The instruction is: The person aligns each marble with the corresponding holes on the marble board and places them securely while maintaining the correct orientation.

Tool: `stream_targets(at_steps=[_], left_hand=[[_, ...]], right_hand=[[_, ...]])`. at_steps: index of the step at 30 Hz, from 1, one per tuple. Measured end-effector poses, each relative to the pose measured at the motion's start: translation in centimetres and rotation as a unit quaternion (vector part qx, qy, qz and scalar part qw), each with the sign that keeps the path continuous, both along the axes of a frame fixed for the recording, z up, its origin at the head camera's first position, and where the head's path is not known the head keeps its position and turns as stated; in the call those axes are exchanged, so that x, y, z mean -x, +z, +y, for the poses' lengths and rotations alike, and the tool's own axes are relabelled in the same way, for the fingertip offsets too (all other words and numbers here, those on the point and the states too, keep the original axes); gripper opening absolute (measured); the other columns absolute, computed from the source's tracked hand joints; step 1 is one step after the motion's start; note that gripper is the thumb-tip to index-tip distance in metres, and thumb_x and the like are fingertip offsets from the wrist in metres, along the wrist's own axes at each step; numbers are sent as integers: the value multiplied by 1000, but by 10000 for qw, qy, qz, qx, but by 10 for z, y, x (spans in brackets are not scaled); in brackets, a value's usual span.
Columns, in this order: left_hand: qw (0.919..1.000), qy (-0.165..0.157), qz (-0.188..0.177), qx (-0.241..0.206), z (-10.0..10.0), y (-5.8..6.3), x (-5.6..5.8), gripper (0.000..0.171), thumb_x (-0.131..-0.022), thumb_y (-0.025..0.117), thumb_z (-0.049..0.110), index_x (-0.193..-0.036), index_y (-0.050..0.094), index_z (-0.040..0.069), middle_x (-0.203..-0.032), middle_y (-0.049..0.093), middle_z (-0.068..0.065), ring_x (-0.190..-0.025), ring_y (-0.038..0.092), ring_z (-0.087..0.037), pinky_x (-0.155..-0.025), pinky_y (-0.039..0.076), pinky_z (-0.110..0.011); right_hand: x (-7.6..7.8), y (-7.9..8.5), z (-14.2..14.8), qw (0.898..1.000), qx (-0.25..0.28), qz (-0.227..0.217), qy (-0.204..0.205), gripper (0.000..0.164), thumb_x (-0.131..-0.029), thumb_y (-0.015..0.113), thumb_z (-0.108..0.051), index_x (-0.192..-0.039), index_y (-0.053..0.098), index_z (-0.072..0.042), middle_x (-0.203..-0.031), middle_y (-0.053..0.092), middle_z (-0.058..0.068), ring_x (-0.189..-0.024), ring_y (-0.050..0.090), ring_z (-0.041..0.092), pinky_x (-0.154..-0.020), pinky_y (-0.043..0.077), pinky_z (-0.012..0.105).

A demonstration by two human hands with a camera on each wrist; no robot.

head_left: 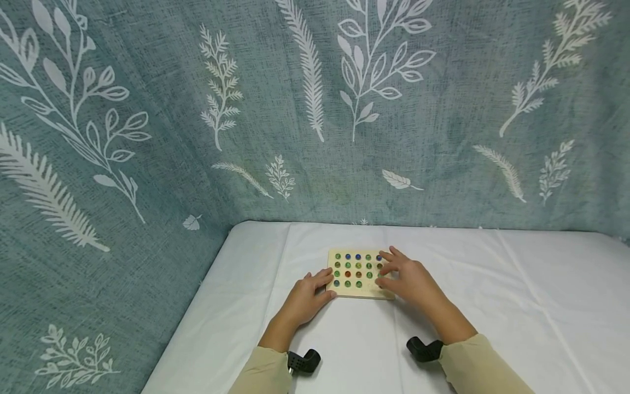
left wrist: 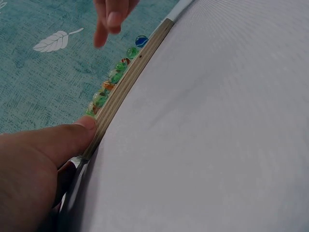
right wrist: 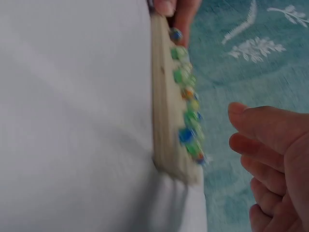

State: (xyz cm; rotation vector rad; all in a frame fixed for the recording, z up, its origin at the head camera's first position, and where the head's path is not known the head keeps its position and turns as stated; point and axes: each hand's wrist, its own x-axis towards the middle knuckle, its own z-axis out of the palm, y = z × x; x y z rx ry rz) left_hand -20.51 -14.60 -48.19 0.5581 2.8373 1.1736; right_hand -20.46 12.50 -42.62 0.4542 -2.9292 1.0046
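A pale wooden marble board (head_left: 374, 293) lies on the white cloth, glass marbles sitting in rows across its top. Green ones predominate, among blue, red and amber marbles. My left hand (head_left: 307, 298) holds the board's left end, its thumb (left wrist: 72, 137) against the near edge and the fingers along the left side. Over the right end hovers my right hand (head_left: 410, 282), thumb and fingers loosely bent and apart from the marbles (right wrist: 188, 116) in the right wrist view. Nothing shows between its fingertips. In the head view it hides part of the right-hand columns.
White cloth (head_left: 467, 295) covers the table around the board. Behind and to the left hangs a teal curtain (head_left: 275, 109) with white leaf prints. Black wrist devices (head_left: 307, 361) stick out by both sleeves.
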Motion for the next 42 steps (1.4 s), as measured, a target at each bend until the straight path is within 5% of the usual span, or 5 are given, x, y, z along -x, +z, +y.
stream_targets(at_steps=[9, 19, 24, 27, 42], left_hand=[[10000, 23, -48, 34, 2, 0, 0, 51, -93, 69, 29, -140, 56, 13, -151, 46, 6, -144, 37, -29, -122, 26, -46], [9999, 126, -41, 9, 1, 2, -2, 51, -92, 69, 30, -139, 58, 14, -151, 46, 7, -144, 36, -33, -122, 27, -47], [9999, 105, -23, -40, 2, 0, -2, 51, -93, 69, 29, -139, 58, 13, -151, 46, 6, -144, 36, -30, -122, 26, -47], [9999, 96, -1, -75, 3, -1, -2, 51, -92, 70, 29, -139, 58, 12, -151, 47, 6, -144, 37, -29, -122, 26, -47], [10000, 57, 14, -65, 2, -1, -2, 51, -92, 70, 28, -139, 58, 12, -151, 47, 5, -144, 37, -32, -122, 27, -48]], right_hand=[[-21, 12, 74, 9985, -38, -236, -499, 38, -88, 73, -37, -109, 75, -6, -155, 39, 13, -146, 28, 40, -108, 35, 67], [-56, -2, 127, 9950, 235, -946, -235, 36, -87, 72, -45, -107, 75, -15, -154, 39, 18, -142, 31, 46, -102, 41, 65], [-71, -13, 143, 9894, 622, -1305, 97, 27, -84, 75, -42, -102, 75, -22, -151, 45, 9, -141, 30, -4, -103, 45, 19], [-77, -19, 150, 9855, 976, -1323, 427, 23, -82, 79, -36, -100, 75, -22, -149, 48, 11, -123, 22, -30, -90, 30, -3], [-83, -33, 153, 9778, 1289, -1350, 953, 19, -81, 78, -32, -97, 75, -23, -150, 47, 13, -128, 14, -32, -88, 15, -7]])
